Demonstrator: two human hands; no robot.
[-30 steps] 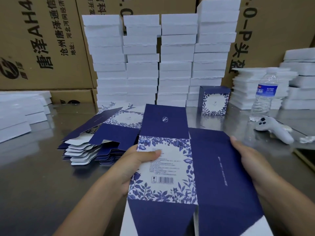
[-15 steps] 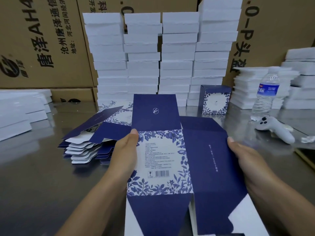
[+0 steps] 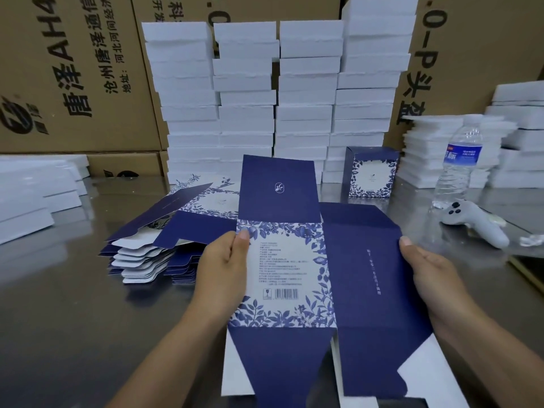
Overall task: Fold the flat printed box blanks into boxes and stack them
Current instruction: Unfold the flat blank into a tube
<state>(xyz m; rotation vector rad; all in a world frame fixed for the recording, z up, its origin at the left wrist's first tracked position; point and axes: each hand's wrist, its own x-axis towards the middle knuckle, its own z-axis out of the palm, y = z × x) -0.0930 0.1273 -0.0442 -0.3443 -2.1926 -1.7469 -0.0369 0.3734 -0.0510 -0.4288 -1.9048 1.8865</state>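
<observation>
I hold a navy and white floral box blank (image 3: 294,266) in front of me above the steel table (image 3: 59,319). My left hand (image 3: 223,269) grips its left edge, thumb on the printed white panel. My right hand (image 3: 432,275) grips the right edge of the plain navy panel, thumb on top. The top flap stands up and the bottom flaps hang toward me. A pile of flat blanks (image 3: 164,240) lies to the left. One folded box (image 3: 371,172) stands upright at the back right.
Tall stacks of white foam blocks (image 3: 276,98) line the back in front of brown cartons (image 3: 64,72). More white blocks sit at the far left (image 3: 32,195) and right (image 3: 453,151). A water bottle (image 3: 459,163) and a white controller (image 3: 474,222) lie at right.
The blank has been lifted and moved away from me. My left hand shifted from lying across the printed panel to gripping its left edge; my right hand stays on the right edge.
</observation>
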